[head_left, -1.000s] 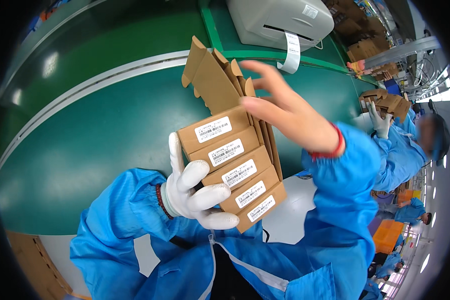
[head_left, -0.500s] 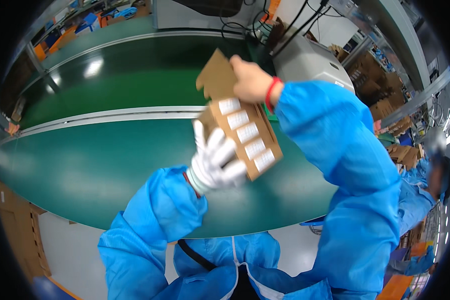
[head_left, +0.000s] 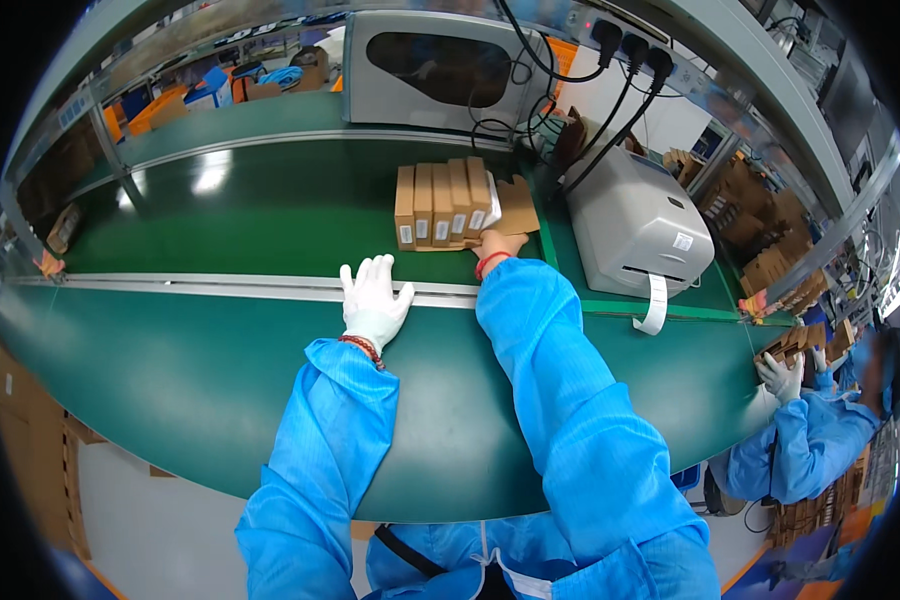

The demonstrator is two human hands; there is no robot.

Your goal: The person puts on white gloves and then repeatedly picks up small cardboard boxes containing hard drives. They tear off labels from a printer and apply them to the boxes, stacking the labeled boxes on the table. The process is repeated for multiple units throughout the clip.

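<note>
A row of several slim brown cardboard boxes (head_left: 433, 207) with white labels stands upright on the dark green belt, in an open carton whose flap (head_left: 517, 206) sticks out to the right. At the near right corner of that carton is my bare right hand (head_left: 499, 243), its fingers closed at the carton's edge and partly hidden. My left hand (head_left: 374, 300), in a white glove, lies palm down over the metal rail (head_left: 270, 288), fingers stretched out and holding nothing. It is left of and nearer than the boxes.
A grey label printer (head_left: 635, 225) with a paper strip hanging out stands on the right. Behind the belt is a grey machine with a dark window (head_left: 435, 70). Black cables (head_left: 610, 125) hang above. A co-worker (head_left: 805, 430) handles cardboard at the far right.
The carton of boxes has moved from above the near table, tilted, to upright on the belt. My left hand has let go of it and come down on the rail.
</note>
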